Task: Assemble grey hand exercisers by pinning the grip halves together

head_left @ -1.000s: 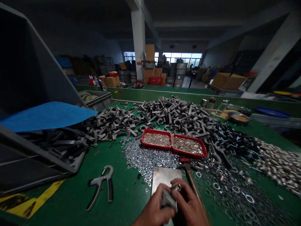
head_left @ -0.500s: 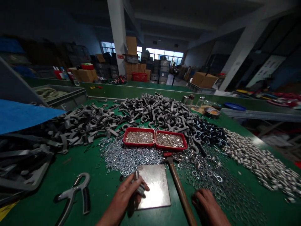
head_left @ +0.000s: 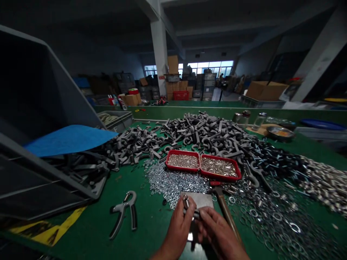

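a: what's in those hands?
b: the left hand (head_left: pixel 179 227) is curled narrow round a small grey casting (head_left: pixel 193 215), with a bright threaded bolt (head_left: pixel 185 202) sticking up from it toward twelve. the right hand (head_left: pixel 219 231) is closed narrow too, its fingers (head_left: pixel 206 216) on the casting from about four o'clock.
a: what's under them?
b: a scuffed steel plate (head_left: pixel 199 200), flat on the green bench (head_left: pixel 81 224). the casting is held over it, but i can't tell if they touch.
a: and around that?
b: a hammer (head_left: pixel 226 213) with a long, smooth wooden handle lies at two, just beside the right hand. two red trays (head_left: pixel 182 160) of tiny shiny parts sit at twelve, with loose zinc washers (head_left: pixel 173 182) at eleven and matte grey hooks (head_left: pixel 203 133) heaped behind. a grey clamp (head_left: pixel 123 213) lies at nine.
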{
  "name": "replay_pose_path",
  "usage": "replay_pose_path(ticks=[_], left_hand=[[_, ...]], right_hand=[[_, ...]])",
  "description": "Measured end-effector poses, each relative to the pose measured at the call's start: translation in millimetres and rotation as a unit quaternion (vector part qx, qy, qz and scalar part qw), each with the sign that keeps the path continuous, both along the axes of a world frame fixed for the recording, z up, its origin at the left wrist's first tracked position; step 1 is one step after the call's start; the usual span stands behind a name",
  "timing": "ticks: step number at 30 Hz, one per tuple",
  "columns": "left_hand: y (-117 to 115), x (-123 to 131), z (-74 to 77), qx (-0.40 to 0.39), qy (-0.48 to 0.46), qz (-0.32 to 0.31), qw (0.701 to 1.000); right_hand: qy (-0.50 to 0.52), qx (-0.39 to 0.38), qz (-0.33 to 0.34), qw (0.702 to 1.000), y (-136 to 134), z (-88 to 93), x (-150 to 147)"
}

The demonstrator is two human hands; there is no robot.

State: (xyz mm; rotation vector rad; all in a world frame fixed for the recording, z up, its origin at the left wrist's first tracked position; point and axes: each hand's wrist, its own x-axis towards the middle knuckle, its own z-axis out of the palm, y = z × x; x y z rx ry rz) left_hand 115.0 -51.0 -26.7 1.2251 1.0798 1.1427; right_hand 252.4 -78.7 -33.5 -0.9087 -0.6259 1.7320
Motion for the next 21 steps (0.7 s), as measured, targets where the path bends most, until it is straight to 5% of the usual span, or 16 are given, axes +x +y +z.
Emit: replay_pose_path(ticks=[4, 7, 9, 11, 16, 18, 21], left_hand=[[-4, 2, -5.4, -0.022, 0.0, 0.016, 1.0], [-5, 5, -2.0, -0.027, 0.017, 0.01, 0.999], [-6, 6, 4.5, -0.024, 0.025, -0.018, 0.999], [-7, 5, 11.3, -0.021, 0.016, -0.054, 0.998], [-5, 4, 9.9, -0.047, -0.005, -0.021, 0.999], [1, 7, 2.5, -0.058, 0.0, -0.017, 0.998], [13, 9, -7.8, -0.058, 0.028, -0.026, 0.998]], right_hand=[[0.02, -0.006, 0.011, 1.0, -4, -5.4, 2], [-0.106, 0.047, 0.006, 0.993, -9, -1.7, 12], [-0.266, 0.14, -0.024, 0.953, -12, 2.4, 18], [-0.395, 0.258, -0.044, 0.881, -12, 5.6, 23], [-0.539, 0.396, -0.002, 0.743, -7, 2.4, 29], [-0.566, 0.41, 0.05, 0.713, -3, 0.3, 40], [-0.601, 0.358, 0.058, 0.713, 1, 0.6, 88]])
